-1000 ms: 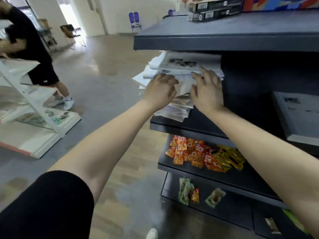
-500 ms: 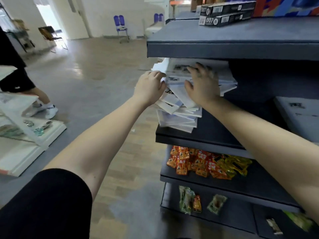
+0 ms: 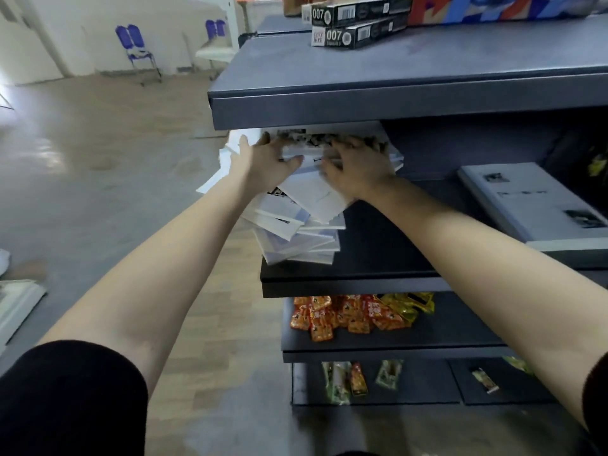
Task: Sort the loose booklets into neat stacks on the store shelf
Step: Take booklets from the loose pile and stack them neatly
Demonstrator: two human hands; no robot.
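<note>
Loose pile of white paper booklets (image 3: 296,225), fanned askew at the left end of the dark grey metal shelf (image 3: 362,278), corners overhanging the edge; too many and too overlapped to count. Left hand (image 3: 266,162) on the pile's upper left, fingers (image 3: 260,146) straight and spread against the top booklets. Right hand (image 3: 357,169) just beside it on the upper right, fingers spread over the printed top cover, tips blurred; cannot tell whether pressing or pinching. Both hands close under the upper grey shelf board (image 3: 394,100).

Same level, well apart to the right: one neat squared stack of white booklets (image 3: 533,205). On the board above: two long black cardboard boxes (image 3: 355,24) marked 007, touching. One level down: a single heap of orange and yellow snack packets (image 3: 355,315). Lowest level: a few green and orange packets (image 3: 345,381) lying flat. Further off, blue chairs (image 3: 135,44) against the white wall.
</note>
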